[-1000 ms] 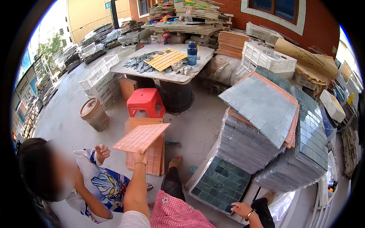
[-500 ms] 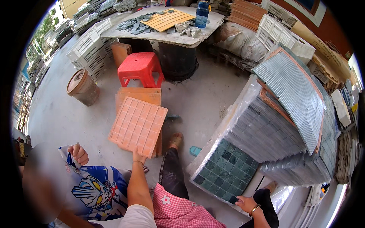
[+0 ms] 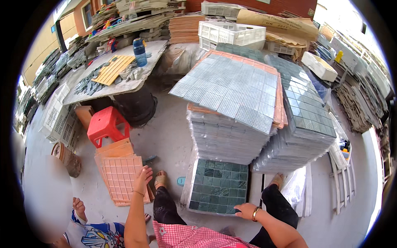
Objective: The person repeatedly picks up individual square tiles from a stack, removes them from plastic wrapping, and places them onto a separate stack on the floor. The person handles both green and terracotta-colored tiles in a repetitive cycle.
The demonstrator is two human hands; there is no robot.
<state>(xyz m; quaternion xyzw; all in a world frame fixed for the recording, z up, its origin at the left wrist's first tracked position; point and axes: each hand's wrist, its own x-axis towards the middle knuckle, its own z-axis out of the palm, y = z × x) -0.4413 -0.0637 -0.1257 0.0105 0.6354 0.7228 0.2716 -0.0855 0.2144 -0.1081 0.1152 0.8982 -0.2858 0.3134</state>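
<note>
To the left on the floor, an orange grid tray point(image 3: 120, 175) lies on other orange boards. My left hand point(image 3: 143, 177) is raised at the tray's right edge, its fingers stretched upward and holding nothing visible. A sheet of dark green square tiles point(image 3: 219, 184) lies on top of a low stack between my feet. My right hand point(image 3: 247, 211), with a bracelet on the wrist, reaches to the near right corner of this sheet. Its fingers are extended at the edge, and the fingertips appear to touch the tiles.
Tall stacks of tile sheets point(image 3: 225, 134) stand ahead, with a mesh-backed sheet point(image 3: 231, 87) on top. At left are a red stool point(image 3: 106, 124), a bucket point(image 3: 68, 159) and a table point(image 3: 142, 78) with a blue bottle point(image 3: 139, 51). Another person point(image 3: 97, 233) is close at my left.
My left hand has let go of the grid tray, which now lies flatter on the boards. My view has swung to the right. The right hand stays at the green sheet's corner.
</note>
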